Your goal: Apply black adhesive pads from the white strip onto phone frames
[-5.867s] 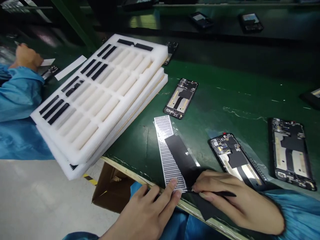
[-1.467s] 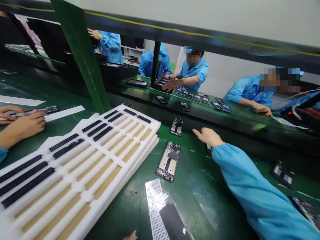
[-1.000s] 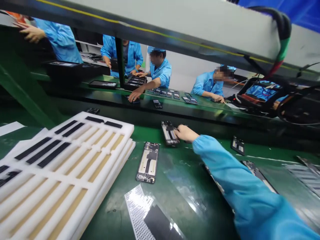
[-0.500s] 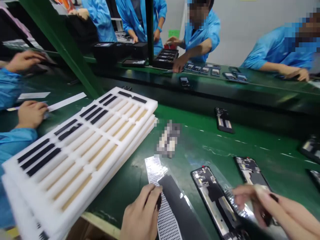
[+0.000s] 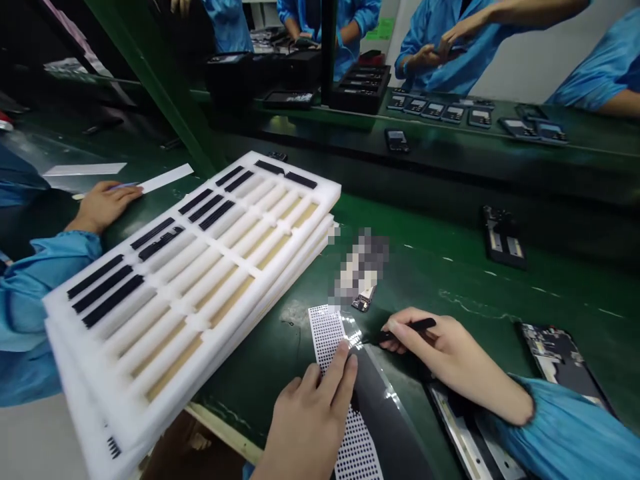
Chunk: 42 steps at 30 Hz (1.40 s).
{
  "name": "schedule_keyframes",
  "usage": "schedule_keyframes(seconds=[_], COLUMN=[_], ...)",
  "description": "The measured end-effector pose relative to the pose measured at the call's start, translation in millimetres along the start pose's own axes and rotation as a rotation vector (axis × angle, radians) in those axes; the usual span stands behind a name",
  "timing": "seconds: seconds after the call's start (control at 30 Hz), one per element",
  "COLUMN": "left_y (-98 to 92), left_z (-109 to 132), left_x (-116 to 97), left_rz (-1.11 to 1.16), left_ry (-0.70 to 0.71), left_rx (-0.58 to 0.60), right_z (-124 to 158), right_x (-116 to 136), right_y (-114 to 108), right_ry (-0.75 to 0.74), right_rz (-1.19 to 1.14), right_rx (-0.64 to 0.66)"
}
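My left hand [image 5: 313, 417] lies with its fingers stretched out over a white sheet of small black dots [image 5: 327, 330] and a dark grey strip [image 5: 387, 400] beside it. A small black thing shows at its fingers, too hidden to name. My right hand [image 5: 440, 353] is closed on black tweezers [image 5: 423, 325], their tip at the upper end of the dark strip. Under my right forearm lies an opened phone [image 5: 453, 430], partly covered. Farther right is another opened phone [image 5: 565, 363] with its circuit board showing.
A stack of white foam trays [image 5: 200, 310] with black strips in some slots stands left. A co-worker's hand [image 5: 103, 207] rests beyond it near a white strip [image 5: 167, 178]. An opened phone [image 5: 505, 237] lies at the back. Phones line the raised shelf [image 5: 450, 137] before other people.
My right hand has moved left from beside the phones to the dotted sheet, bringing the tweezers' tip to the dark strip. My left hand's fingers have stretched out over the sheet. The view has shifted.
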<state>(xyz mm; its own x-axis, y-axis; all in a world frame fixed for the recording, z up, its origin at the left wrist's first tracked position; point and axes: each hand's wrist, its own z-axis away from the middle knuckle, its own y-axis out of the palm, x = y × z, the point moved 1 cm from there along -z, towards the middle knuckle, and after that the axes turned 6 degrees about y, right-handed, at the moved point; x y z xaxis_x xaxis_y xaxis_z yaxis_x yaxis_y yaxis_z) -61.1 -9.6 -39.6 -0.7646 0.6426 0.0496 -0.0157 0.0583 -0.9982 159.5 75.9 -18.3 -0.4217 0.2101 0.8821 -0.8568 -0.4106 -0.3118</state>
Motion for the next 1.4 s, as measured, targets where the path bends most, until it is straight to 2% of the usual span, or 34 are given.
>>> schedule_keyframes(seconds=[0.2, 0.27, 0.33, 0.4, 0.43, 0.53, 0.6, 0.67, 0.77, 0.93, 1.1, 1.27, 1.4], left_y=[9.5, 9.2, 4.7, -3.8, -8.7, -23.1, -31.6, -37.1, -38.2, -31.8, -26.1, -21.3, -17.5], left_z=[-2.7, -5.7, -8.9, -11.3, -12.3, -16.2, -21.0, -26.7, -33.2, -37.9, -40.5, -40.5, -39.6], left_x=[6.1, 8.3, 8.8, 6.8, 4.7, -7.3, -16.5, -22.6, -26.8, -33.9, -41.7, -44.1, -45.9], left_rz=[0.043, 0.053, 0.148, 0.457, 0.7, 1.58, 2.044, 2.293, 2.427, 2.537, 2.633, 2.63, 2.601], left_ry=[0.089, 0.068, 0.011, -0.123, -0.234, -0.578, -0.618, -0.515, -0.395, -0.309, -0.181, -0.23, -0.262], left_rx=[-0.076, -0.125, -0.227, -0.324, -0.339, -0.284, -0.266, -0.284, -0.297, -0.356, -0.525, -0.498, -0.546], right_z=[-0.7, 0.2, 6.4, 18.5, 26.0, 46.8, 54.9, 58.0, 58.5, 60.2, 60.4, 62.6, 68.2], right_x=[1.7, 6.5, 12.1, 17.5, 19.9, 25.3, 27.6, 28.9, 29.0, 26.1, 27.5, 25.7, 18.1], right_y=[8.1, 5.9, 0.2, -6.6, -9.1, -10.2, -7.1, -3.8, -1.7, -0.8, -0.3, -1.7, 7.4], right_ry=[-0.024, -0.011, -0.043, -0.122, -0.164, -0.261, -0.283, -0.283, -0.285, -0.251, -0.208, -0.32, -0.298], right_rz=[-0.042, -0.088, -0.089, -0.059, -0.046, -0.02, 0.021, 0.062, 0.078, -0.032, -0.08, 0.055, 0.012], right_rx=[0.0, -0.011, -0.065, -0.173, -0.228, -0.341, -0.373, -0.379, -0.361, -0.299, -0.253, -0.345, -0.353])
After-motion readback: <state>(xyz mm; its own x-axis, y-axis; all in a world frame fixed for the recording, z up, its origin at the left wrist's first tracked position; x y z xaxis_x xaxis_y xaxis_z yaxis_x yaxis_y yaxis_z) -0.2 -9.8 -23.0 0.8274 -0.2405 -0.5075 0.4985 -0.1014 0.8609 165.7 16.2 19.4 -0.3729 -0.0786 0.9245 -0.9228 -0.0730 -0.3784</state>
